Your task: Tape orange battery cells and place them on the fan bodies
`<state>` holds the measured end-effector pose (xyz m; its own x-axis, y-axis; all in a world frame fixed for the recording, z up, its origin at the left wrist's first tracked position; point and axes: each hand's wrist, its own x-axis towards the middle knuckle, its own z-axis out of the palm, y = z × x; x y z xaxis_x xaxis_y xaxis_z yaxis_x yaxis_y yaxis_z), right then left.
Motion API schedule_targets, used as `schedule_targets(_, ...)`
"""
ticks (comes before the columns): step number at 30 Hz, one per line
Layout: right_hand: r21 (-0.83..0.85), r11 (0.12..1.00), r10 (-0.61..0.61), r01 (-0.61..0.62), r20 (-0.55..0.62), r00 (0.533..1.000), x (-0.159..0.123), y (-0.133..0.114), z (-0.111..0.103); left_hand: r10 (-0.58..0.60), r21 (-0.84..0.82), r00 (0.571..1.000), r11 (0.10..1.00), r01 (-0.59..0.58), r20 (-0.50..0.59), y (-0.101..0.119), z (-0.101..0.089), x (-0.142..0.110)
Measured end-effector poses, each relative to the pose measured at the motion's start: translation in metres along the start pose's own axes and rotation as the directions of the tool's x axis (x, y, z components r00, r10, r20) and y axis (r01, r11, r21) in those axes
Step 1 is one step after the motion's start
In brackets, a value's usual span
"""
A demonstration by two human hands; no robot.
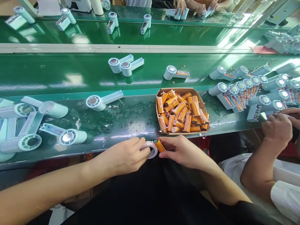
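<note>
My left hand (131, 155) is closed round a roll of white tape (153, 151), fingers hooked through its core. Right beside it, my right hand (179, 151) pinches an orange battery (159, 145) between thumb and fingers; a thin red wire rises from its end. The battery sits close against the tape roll; whether the tape sticks to it I cannot tell. Just beyond both hands, a cardboard tray (185, 133) full of similar orange batteries rests at the bench edge.
Pale blue fan housings (28, 142) lie piled at the left, and one (96, 103) stands nearer the middle. Housings with batteries fitted (239, 87) crowd the right. A co-worker's hand (277, 128) works at the right; other hands (180, 7) show across the green bench (77, 70).
</note>
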<state>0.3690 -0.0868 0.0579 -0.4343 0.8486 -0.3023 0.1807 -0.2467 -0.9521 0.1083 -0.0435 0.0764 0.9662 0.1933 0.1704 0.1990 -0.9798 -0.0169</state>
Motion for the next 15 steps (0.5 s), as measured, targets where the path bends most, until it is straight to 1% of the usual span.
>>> schedule_targets(1, 0.102, 0.994, -0.031, 0.039, -0.082, 0.996, 0.004, 0.005, 0.008, -0.030, -0.007, 0.999, 1.000, 0.030, -0.024, 0.000, -0.001, 0.000)
schedule_targets(2, 0.213, 0.972, -0.057, 0.102, -0.207, 0.977, 0.008, 0.011, 0.019, -0.057, -0.003, 0.996, 0.998, 0.057, -0.061, 0.002, -0.001, 0.000)
schedule_targets(3, 0.306, 0.935, -0.065, 0.182, -0.356, 0.932, 0.012, 0.018, 0.030, -0.086, 0.007, 0.990, 0.996, 0.087, -0.110, 0.004, 0.000, 0.001)
schedule_targets(4, 0.365, 0.894, -0.052, 0.259, -0.492, 0.869, 0.015, 0.025, 0.041, -0.117, 0.013, 0.979, 0.993, 0.121, -0.166, 0.009, 0.003, 0.001)
schedule_targets(5, 0.393, 0.862, -0.032, 0.319, -0.587, 0.809, 0.018, 0.030, 0.049, -0.155, 0.010, 0.962, 0.987, 0.161, -0.223, 0.016, 0.007, 0.001)
schedule_targets(6, 0.404, 0.842, -0.018, 0.359, -0.643, 0.765, 0.020, 0.033, 0.052, -0.189, -0.011, 0.945, 0.981, 0.193, -0.268, 0.024, 0.013, 0.002)
schedule_targets(7, 0.402, 0.830, -0.013, 0.386, -0.679, 0.734, 0.021, 0.033, 0.051, -0.216, -0.054, 0.929, 0.976, 0.209, -0.300, 0.034, 0.021, 0.002)
schedule_targets(8, 0.383, 0.828, -0.021, 0.410, -0.710, 0.704, 0.019, 0.030, 0.044, -0.232, -0.111, 0.918, 0.972, 0.207, -0.322, 0.044, 0.029, 0.002)
schedule_targets(9, 0.337, 0.829, -0.044, 0.446, -0.756, 0.653, 0.016, 0.024, 0.032, -0.237, -0.169, 0.915, 0.967, 0.190, -0.327, 0.053, 0.037, 0.001)
schedule_targets(10, 0.266, 0.828, -0.081, 0.493, -0.814, 0.575, 0.012, 0.017, 0.016, -0.241, -0.218, 0.917, 0.960, 0.176, -0.318, 0.059, 0.045, -0.001)
schedule_targets(11, 0.169, 0.821, -0.129, 0.546, -0.876, 0.464, 0.006, 0.009, -0.002, -0.262, -0.248, 0.919, 0.950, 0.191, -0.296, 0.060, 0.051, -0.005)
schedule_targets(12, 0.069, 0.804, -0.177, 0.591, -0.921, 0.348, 0.000, 0.001, -0.020, -0.303, -0.252, 0.916, 0.938, 0.238, -0.262, 0.056, 0.056, -0.010)
schedule_targets(13, 0.001, 0.788, -0.211, 0.616, -0.939, 0.272, -0.006, -0.005, -0.035, -0.356, -0.233, 0.907, 0.924, 0.304, -0.225, 0.047, 0.059, -0.017)
schedule_targets(14, -0.026, 0.780, -0.226, 0.625, -0.943, 0.243, -0.010, -0.008, -0.047, -0.398, -0.207, 0.898, 0.910, 0.360, -0.185, 0.032, 0.060, -0.026)
schedule_targets(15, -0.018, 0.781, -0.227, 0.624, -0.940, 0.256, -0.014, -0.009, -0.055, -0.427, -0.188, 0.891, 0.898, 0.398, -0.152, 0.012, 0.059, -0.036)
